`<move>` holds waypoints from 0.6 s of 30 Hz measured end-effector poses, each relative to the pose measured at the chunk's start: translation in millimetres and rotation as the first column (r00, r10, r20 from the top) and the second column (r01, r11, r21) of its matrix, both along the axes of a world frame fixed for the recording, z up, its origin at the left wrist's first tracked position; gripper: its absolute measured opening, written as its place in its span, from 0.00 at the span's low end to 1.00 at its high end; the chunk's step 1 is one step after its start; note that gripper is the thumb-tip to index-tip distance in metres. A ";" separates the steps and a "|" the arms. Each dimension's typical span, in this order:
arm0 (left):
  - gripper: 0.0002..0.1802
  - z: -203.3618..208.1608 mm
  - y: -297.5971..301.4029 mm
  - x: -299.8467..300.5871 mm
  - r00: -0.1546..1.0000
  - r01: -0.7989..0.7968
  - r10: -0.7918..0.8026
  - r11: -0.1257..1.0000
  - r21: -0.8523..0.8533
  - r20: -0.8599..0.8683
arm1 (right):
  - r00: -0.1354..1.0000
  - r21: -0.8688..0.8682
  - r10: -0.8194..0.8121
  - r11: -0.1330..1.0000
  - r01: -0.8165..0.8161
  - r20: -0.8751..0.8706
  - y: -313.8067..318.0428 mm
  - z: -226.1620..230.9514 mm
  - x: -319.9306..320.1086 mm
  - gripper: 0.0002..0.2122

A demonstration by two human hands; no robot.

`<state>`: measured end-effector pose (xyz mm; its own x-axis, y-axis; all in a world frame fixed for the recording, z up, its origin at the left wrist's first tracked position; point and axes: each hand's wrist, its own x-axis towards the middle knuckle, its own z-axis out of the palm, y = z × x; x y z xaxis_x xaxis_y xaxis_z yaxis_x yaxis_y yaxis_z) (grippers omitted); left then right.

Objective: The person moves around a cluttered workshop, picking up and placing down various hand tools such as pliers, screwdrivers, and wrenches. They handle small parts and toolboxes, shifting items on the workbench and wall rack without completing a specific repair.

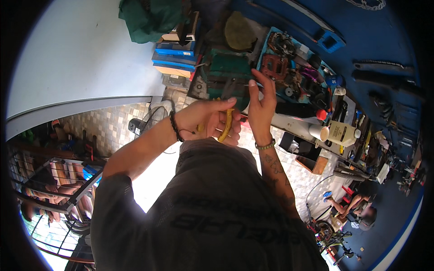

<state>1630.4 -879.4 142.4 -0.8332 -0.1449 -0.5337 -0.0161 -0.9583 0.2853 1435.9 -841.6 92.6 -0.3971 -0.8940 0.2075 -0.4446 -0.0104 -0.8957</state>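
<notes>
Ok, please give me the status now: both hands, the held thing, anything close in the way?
Left hand grips yellow curved handle. Right hand open, no held item visible. Green vise just beyond; cannot tell if it obstructs.

A vise (pixel 229 63) stands on the bench (pixel 289 123) between a stack (pixel 174 59) at left and a tray (pixel 262 50) of parts (pixel 274 66) at right.

Exposure uneven. Strong light at near left, behind the railing (pixel 68 207); tiled floor (pixel 113 122) washes out to white beside the dark shirt (pixel 208 205). Far workbench (pixel 291 121) dim, contents shadowed. Left hand (pixel 205 121) and right hand (pixel 263 106) fairly clear. Straight edges bend toward black circular rim; small items (pixel 411 178) far right soft, indistinct.
</notes>
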 end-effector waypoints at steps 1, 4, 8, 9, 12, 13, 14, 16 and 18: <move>0.26 -2.7 -4.7 1.3 0.999 0.028 -0.028 0.999 0.019 -0.022 | 1.000 -0.033 -0.009 0.999 0.008 -0.027 4.7 5.0 2.1 0.12; 0.27 -3.9 -13.9 6.0 0.995 0.096 -0.093 0.994 0.051 -0.047 | 0.999 -0.042 -0.044 0.998 0.045 0.026 19.3 16.7 16.3 0.11; 0.26 -10.8 -18.6 10.1 0.990 0.132 -0.127 0.988 0.078 -0.061 | 0.998 0.042 -0.004 0.999 0.001 0.064 36.0 34.1 21.1 0.11; 0.26 -11.5 -17.7 9.0 0.991 0.128 -0.126 0.990 0.062 -0.033 | 0.999 0.042 0.004 0.999 -0.005 0.045 38.1 39.7 19.9 0.12; 0.25 -10.7 -18.7 8.3 0.991 0.131 -0.130 0.991 0.019 -0.039 | 0.949 0.165 0.052 0.980 -0.108 0.312 48.6 56.7 26.6 0.15; 0.25 -10.7 -19.5 8.4 0.990 0.132 -0.132 0.991 0.005 -0.055 | 0.892 0.214 0.056 0.962 -0.168 0.448 49.6 59.5 30.6 0.17; 0.25 -12.3 -19.6 7.9 0.989 0.134 -0.134 0.991 -0.002 -0.060 | 0.825 0.173 0.118 0.952 -0.253 0.553 47.9 59.1 34.6 0.22; 0.24 -15.8 -20.2 7.5 0.988 0.134 -0.135 0.991 -0.017 -0.070 | 0.727 0.237 0.084 0.915 -0.328 0.681 47.0 58.8 40.7 0.23; 0.23 -17.1 -21.6 8.7 0.988 0.133 -0.131 0.991 0.016 -0.085 | 0.668 0.286 0.090 0.856 -0.432 0.739 45.0 55.7 44.1 0.25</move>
